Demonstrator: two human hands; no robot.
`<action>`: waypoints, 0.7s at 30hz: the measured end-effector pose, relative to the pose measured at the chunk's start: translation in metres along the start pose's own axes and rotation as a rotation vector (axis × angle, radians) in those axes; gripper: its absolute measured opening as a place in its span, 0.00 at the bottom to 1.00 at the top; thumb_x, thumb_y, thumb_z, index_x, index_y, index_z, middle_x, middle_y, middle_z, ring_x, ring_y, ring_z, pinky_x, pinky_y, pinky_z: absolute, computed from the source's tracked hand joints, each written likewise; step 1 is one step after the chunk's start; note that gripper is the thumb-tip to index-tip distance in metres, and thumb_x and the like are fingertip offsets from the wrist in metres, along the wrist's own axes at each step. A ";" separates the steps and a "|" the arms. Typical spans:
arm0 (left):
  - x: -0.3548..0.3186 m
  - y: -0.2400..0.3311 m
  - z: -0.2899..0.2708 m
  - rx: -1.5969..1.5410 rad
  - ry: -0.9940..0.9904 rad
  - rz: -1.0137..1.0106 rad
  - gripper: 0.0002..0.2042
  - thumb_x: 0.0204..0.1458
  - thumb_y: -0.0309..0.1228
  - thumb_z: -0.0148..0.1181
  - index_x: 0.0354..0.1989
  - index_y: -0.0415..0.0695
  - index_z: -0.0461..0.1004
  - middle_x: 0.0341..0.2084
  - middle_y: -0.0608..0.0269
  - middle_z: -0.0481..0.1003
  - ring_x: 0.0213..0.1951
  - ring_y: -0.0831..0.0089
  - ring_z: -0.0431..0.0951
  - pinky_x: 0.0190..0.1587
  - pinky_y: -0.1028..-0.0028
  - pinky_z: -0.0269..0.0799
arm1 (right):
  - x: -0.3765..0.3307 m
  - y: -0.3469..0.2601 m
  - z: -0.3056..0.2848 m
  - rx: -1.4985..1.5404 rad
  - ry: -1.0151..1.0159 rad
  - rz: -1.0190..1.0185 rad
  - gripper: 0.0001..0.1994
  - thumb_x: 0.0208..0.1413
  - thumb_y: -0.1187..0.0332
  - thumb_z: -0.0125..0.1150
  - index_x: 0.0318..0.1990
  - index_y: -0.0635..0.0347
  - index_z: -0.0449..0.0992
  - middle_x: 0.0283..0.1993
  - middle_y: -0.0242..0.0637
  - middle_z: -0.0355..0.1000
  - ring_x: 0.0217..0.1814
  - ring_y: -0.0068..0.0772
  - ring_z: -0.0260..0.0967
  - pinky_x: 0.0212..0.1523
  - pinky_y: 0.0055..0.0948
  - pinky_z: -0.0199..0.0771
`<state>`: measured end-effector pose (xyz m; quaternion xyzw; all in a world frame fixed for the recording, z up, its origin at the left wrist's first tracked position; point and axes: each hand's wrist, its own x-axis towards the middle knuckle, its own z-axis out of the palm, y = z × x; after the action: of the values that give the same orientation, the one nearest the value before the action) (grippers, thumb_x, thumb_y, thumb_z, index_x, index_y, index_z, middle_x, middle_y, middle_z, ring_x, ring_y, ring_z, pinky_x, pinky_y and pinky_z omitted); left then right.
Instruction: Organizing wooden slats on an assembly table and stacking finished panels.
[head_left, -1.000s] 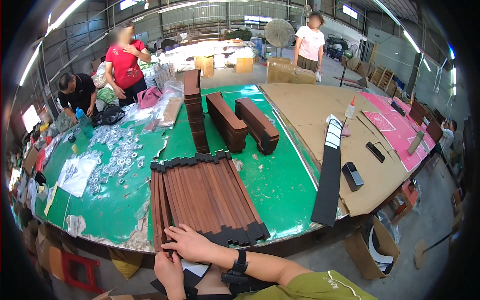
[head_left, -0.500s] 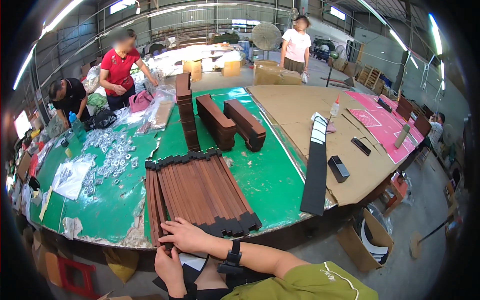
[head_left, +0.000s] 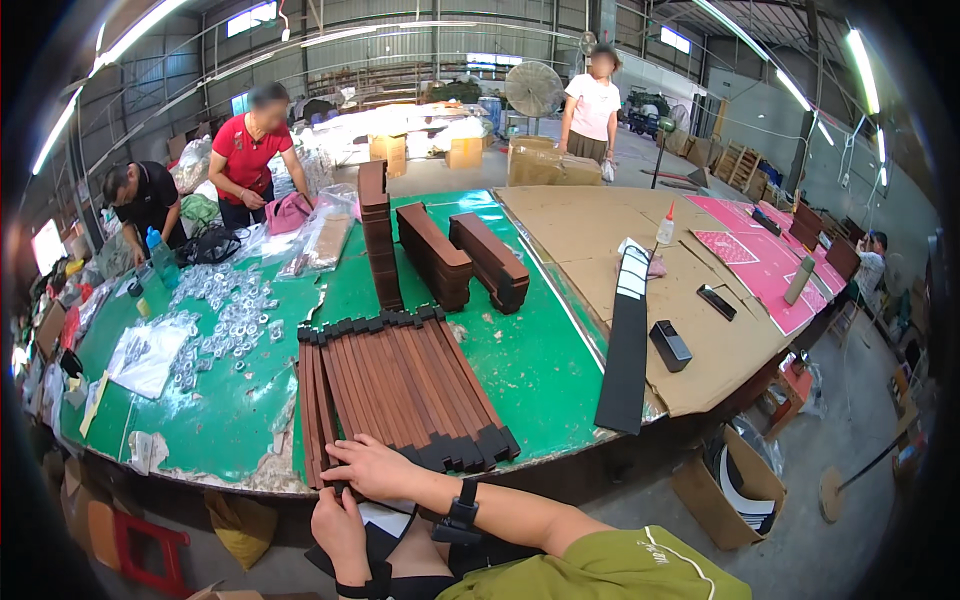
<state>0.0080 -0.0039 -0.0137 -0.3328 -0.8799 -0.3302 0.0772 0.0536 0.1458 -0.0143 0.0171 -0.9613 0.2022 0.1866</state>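
Reddish-brown wooden slats [head_left: 400, 380] with black ends lie side by side on the green table, their near ends stepped. At the near left edge of this row, my right hand [head_left: 375, 470] lies across the leftmost slats, its fingers bent over a slat near its end. Just below, past the table edge, my left hand [head_left: 340, 530] is closed at the same slat's near end, thumb and fingertips together. A small dark piece shows between the two hands; its shape is mostly hidden. A black strap with a small device [head_left: 460, 515] circles my right wrist.
Stacked brown slats [head_left: 435, 250] stand beyond the row. Loose clear and grey small parts [head_left: 225, 315] are spread on the left. To the right are a long black strip [head_left: 625, 350], a black box [head_left: 670, 345], a phone [head_left: 716, 302] and a bottle [head_left: 667, 222]. Other people work around the table.
The whole view has shifted slightly. My hands keep nearly the same place at the slat's end. Across the table, the person in red has lowered an arm toward the pink bag.
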 end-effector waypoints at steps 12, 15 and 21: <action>0.004 -0.005 0.007 0.059 0.042 0.026 0.09 0.51 0.31 0.61 0.31 0.37 0.72 0.24 0.45 0.76 0.30 0.46 0.78 0.32 0.55 0.72 | 0.002 -0.004 -0.002 -0.030 0.016 -0.002 0.21 0.52 0.70 0.56 0.55 0.44 0.77 0.66 0.48 0.63 0.69 0.46 0.58 0.67 0.47 0.53; 0.000 -0.007 0.012 0.038 0.051 0.015 0.09 0.50 0.31 0.61 0.30 0.38 0.71 0.24 0.44 0.76 0.30 0.46 0.78 0.32 0.54 0.71 | -0.002 -0.009 0.000 -0.098 0.005 0.019 0.27 0.53 0.67 0.57 0.64 0.47 0.67 0.66 0.47 0.62 0.69 0.45 0.58 0.67 0.48 0.53; 0.002 -0.004 0.015 -0.013 0.071 0.054 0.09 0.49 0.30 0.62 0.31 0.37 0.71 0.24 0.46 0.75 0.29 0.46 0.77 0.32 0.55 0.71 | 0.000 -0.004 -0.005 -0.068 0.029 0.061 0.27 0.54 0.65 0.57 0.64 0.54 0.65 0.66 0.48 0.63 0.70 0.45 0.57 0.69 0.48 0.51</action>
<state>0.0051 0.0048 -0.0266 -0.3451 -0.8651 -0.3453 0.1153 0.0559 0.1440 -0.0084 -0.0217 -0.9648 0.1754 0.1946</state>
